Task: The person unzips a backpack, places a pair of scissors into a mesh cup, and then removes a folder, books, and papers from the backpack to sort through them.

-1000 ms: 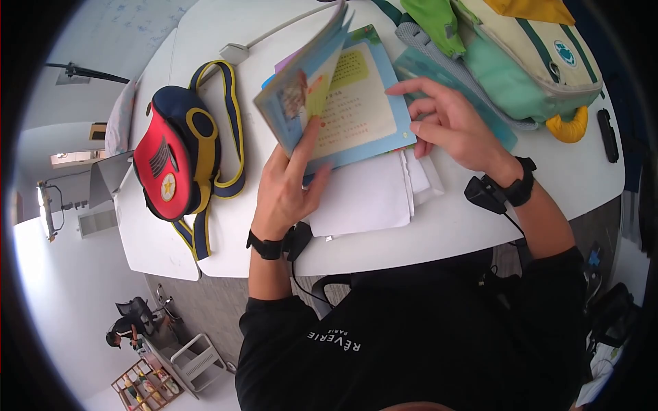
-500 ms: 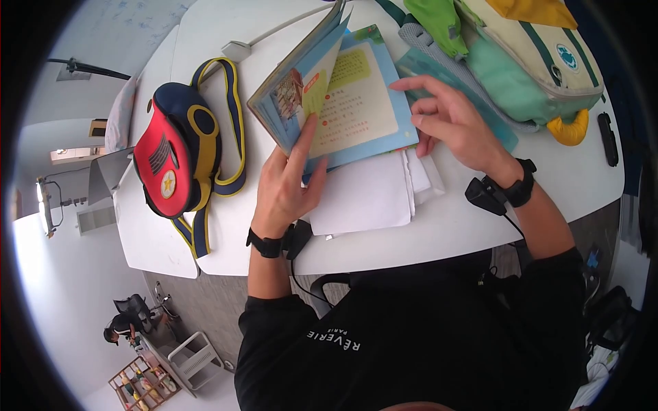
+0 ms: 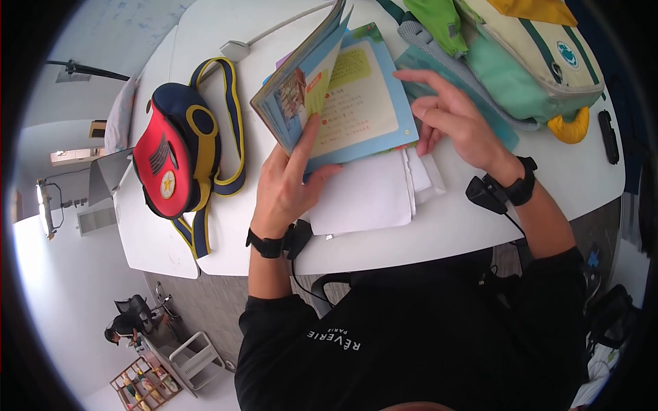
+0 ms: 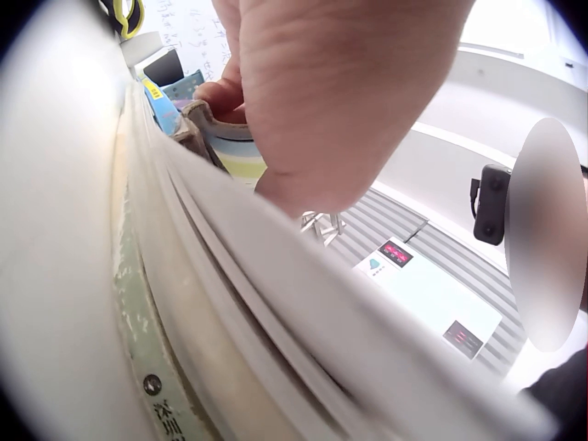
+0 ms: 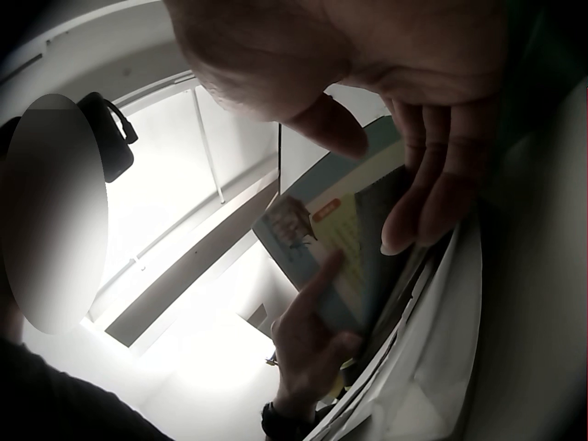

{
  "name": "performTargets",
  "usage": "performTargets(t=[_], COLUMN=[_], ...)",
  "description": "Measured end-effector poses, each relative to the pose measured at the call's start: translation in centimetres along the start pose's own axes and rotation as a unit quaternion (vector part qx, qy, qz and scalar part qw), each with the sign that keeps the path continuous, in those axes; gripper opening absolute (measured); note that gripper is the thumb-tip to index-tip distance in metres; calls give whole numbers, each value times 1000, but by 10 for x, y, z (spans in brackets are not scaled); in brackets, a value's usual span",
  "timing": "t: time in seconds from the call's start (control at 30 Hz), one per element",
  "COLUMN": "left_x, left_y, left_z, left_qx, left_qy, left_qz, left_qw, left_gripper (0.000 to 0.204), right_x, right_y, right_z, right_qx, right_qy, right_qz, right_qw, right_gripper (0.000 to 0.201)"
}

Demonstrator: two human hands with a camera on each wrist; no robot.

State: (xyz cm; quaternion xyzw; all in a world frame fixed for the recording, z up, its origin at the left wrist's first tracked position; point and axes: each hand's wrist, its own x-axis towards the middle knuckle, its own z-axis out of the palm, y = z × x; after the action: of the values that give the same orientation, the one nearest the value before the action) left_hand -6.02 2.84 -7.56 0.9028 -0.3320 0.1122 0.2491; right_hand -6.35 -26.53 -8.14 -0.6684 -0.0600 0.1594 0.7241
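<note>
An open picture book (image 3: 367, 113) with blue-bordered pages lies tilted over white papers (image 3: 363, 198). Its left-hand pages stand partly raised. The left hand (image 3: 286, 188) holds the raised pages near their lower edge, index finger along the page and thumb beside the book. Beside the book's right edge is the right hand (image 3: 456, 123), index finger extended near the page edge, the other fingers bent and holding nothing. In the left wrist view the left hand (image 4: 340, 92) hides most of the book. The right wrist view shows the right hand (image 5: 367, 64) loosely bent near the book (image 5: 344, 197).
A red and navy bag (image 3: 168, 154) with yellow-edged straps lies left. A green and cream backpack (image 3: 528, 65) stands at the back right, over a teal folder (image 3: 504, 130). A black object (image 3: 607, 137) lies near the right edge. Another person (image 3: 123, 327) is far left.
The raised pages have tilted slightly and settled, showing their picture more clearly. The left thumb has shifted a little to the right. The right hand has stayed nearly in place.
</note>
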Motion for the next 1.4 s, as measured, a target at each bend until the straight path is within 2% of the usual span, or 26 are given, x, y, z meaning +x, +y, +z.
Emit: performTargets(t=[0.5,0.57,0.7,0.77,0.9,1.07,1.2,1.27,1.4], left_x=[3,4,5,3,1,3,4,2,2], left_y=[1,1,3,5,1,-2,-1,0,5], left_z=[0,-2,-5,-5,-1,-2,-3,-3,-2], left_qx=[21,17,48,35,1,66,57,30,12], left_qy=[58,27,-16,-14,7,-28,-14,-16,1], left_qz=[16,29,75,31,3,80,70,31,3], left_qw=[998,999,996,999,1000,994,996,999,1000], left_gripper=[58,67,67,67,66,69,70,65,65], right_x=[0,0,-1,1,1,1,2,1,1], right_y=[-4,-5,-4,-4,-4,-4,-3,-1,-2], right_z=[1,1,1,1,3,2,2,2,2], right_qx=[7,9,6,1,2,-8,-12,-11,-16], right_qy=[10,7,3,-3,1,2,-4,0,-5], right_qz=[-1,3,1,5,3,-1,0,-5,-7], right_qw=[1000,1000,1000,1000,1000,1000,1000,1000,1000], right_gripper=[54,53,49,46,45,45,49,49,49])
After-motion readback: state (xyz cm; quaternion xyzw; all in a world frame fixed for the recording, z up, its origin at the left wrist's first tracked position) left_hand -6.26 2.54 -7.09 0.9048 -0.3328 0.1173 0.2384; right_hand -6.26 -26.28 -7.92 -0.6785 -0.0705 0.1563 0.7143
